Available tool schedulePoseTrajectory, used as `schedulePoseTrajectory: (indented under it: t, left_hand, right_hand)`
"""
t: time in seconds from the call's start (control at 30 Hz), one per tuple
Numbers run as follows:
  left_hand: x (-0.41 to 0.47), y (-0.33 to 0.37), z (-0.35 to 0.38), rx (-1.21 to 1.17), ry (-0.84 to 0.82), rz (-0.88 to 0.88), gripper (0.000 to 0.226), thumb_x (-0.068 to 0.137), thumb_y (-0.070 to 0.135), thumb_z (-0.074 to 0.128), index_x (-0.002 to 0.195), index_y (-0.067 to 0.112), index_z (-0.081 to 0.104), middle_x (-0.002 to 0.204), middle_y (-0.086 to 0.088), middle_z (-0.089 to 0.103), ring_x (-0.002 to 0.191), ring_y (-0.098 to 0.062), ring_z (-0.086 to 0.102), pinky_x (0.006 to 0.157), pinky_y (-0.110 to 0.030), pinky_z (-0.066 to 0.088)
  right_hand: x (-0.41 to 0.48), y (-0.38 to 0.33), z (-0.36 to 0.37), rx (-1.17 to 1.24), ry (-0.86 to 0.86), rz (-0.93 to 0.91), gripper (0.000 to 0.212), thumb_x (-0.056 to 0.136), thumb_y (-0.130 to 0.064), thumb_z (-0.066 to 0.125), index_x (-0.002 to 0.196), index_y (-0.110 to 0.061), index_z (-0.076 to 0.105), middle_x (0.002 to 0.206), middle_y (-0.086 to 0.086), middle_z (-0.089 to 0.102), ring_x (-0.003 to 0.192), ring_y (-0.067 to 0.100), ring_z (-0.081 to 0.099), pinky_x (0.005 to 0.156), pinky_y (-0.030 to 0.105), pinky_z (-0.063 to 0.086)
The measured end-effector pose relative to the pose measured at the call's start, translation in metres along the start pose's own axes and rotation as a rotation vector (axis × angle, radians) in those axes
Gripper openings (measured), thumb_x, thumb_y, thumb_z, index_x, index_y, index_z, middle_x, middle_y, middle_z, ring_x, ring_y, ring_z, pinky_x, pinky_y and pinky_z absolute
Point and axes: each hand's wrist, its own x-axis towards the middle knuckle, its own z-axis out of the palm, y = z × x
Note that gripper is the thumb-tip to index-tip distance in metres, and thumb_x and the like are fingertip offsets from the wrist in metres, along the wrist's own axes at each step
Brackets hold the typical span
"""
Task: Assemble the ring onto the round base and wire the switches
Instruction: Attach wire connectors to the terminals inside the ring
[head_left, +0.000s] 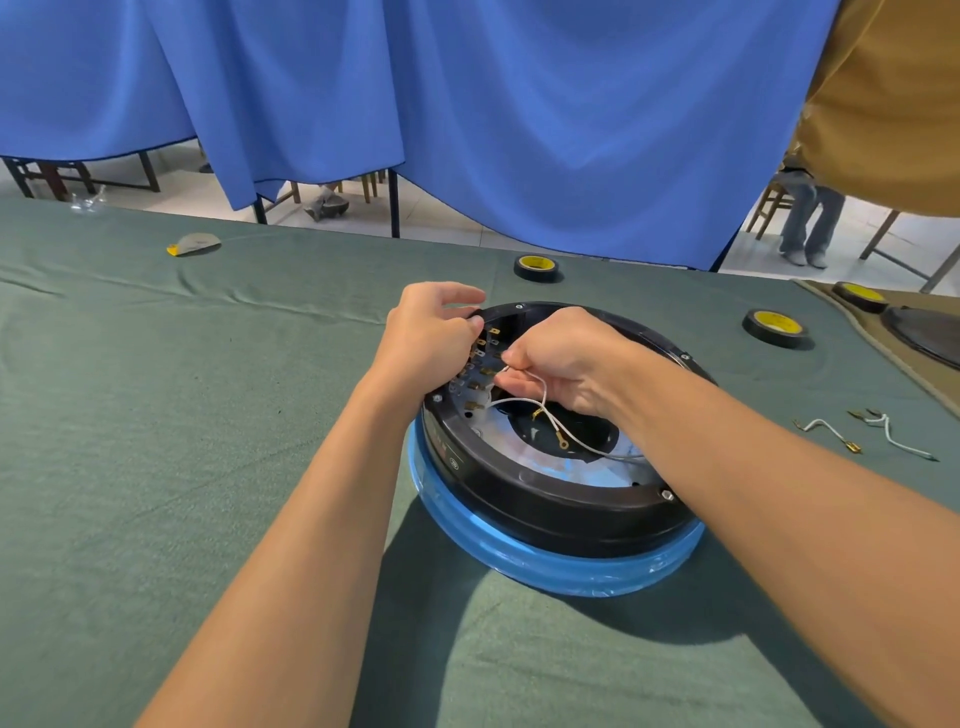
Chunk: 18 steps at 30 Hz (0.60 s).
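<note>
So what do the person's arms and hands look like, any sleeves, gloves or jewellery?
The left hand and right hand wear no gloves, jewellery or watch. The left forearm and right forearm are bare to the frame's edge; no sleeve shows.

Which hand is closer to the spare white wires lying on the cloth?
Right. The right hand pinches a white wire over the black ring, the spare wires lying off to its right. The left hand is farther left, at the ring's far-left rim.
</note>
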Motion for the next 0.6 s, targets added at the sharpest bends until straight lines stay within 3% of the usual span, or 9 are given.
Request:
schedulePoseTrajectory:
  t: [0.17,0.37,0.47,0.6]
  left_hand:
    - [-0.0024,0.0026,-0.0004,0.008,0.003,-0.008,0.031,0.096,0.01,0.057,0.122,0.021,0.066,0.121,-0.002,0.067,0.112,-0.015,0.061,0.098,-0.033,0.049]
    - [-0.003,0.0037,-0.0011,0.026,-0.005,-0.021,0.03,0.096,0.012,0.057,0.123,0.02,0.066,0.123,0.0,0.067,0.114,-0.014,0.059,0.104,-0.036,0.046]
    - [-0.0027,0.0035,-0.0005,0.022,0.004,-0.028,0.03,0.095,0.012,0.058,0.123,0.02,0.066,0.122,0.001,0.068,0.115,-0.015,0.06,0.105,-0.038,0.046]
    - [-0.0026,0.0039,0.0004,0.023,0.011,-0.032,0.031,0.096,0.012,0.058,0.124,0.02,0.066,0.123,0.001,0.067,0.116,-0.016,0.059,0.106,-0.039,0.045]
  right_hand:
    - [0.0022,0.0003,0.0016,-0.009,0.016,-0.007,0.024,0.096,0.005,0.047,0.119,0.008,0.053,0.094,0.018,0.06,0.054,0.014,0.062,0.049,0.02,0.053]
    - [0.0042,-0.0019,0.0013,-0.074,0.049,-0.027,0.015,0.096,0.002,0.049,0.105,0.008,0.059,0.083,0.016,0.062,0.046,0.01,0.057,0.049,0.018,0.051]
    - [0.0073,-0.0027,0.0015,-0.148,0.076,-0.057,0.015,0.094,0.001,0.051,0.102,0.006,0.063,0.074,0.011,0.061,0.052,0.01,0.054,0.044,0.017,0.045]
    - [0.0082,-0.0021,0.0048,-0.172,0.102,-0.078,0.015,0.092,0.001,0.054,0.102,0.006,0.064,0.072,0.011,0.063,0.055,0.012,0.057,0.05,0.019,0.049]
